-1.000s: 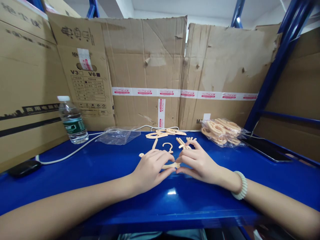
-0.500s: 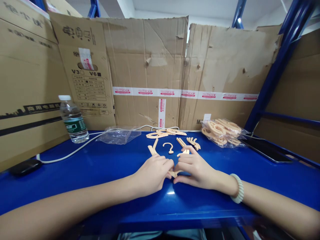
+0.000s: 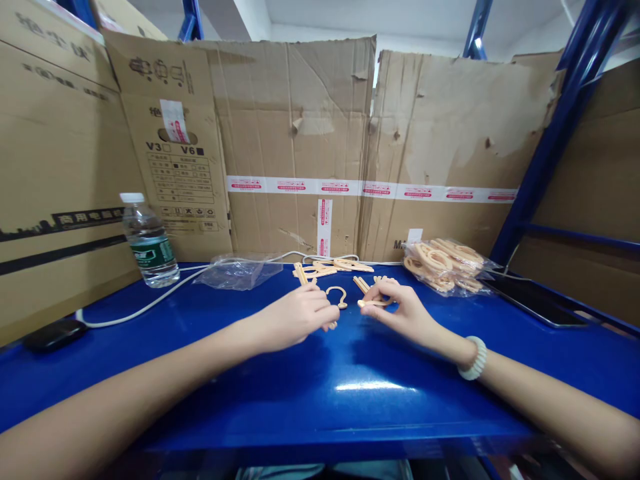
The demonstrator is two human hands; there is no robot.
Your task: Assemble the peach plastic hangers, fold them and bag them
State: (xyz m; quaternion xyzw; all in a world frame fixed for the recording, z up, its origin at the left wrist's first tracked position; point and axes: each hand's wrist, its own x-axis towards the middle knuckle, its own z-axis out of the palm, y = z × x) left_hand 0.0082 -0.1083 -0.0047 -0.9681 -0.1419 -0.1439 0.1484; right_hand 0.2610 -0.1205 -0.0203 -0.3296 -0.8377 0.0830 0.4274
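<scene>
My left hand [image 3: 296,317] is closed around beige pieces; one straight piece [image 3: 301,272] rises above its knuckles and a small end shows below the fingers. My right hand [image 3: 403,308] pinches a curved beige piece [image 3: 376,302] between thumb and fingers. Between the hands a beige hook [image 3: 343,298] lies on the blue table [image 3: 360,400]. Straight beige sticks [image 3: 361,286] lie just behind my right fingers. Farther back are flat beige looped pieces [image 3: 320,270]. More small pieces are partly hidden behind my right hand.
A water bottle [image 3: 149,247] stands at the left, near a black object [image 3: 55,335] and a white cable [image 3: 120,319]. Crumpled clear plastic [image 3: 237,273] lies at the back. At the right are a bag of beige pieces [image 3: 445,263] and a dark tablet [image 3: 533,301]. Cardboard [image 3: 295,133] walls the back.
My hands have moved apart and away from me. Earlier they met over a beige piece; now my left hand is farther left and my right hand pinches a curved piece.
</scene>
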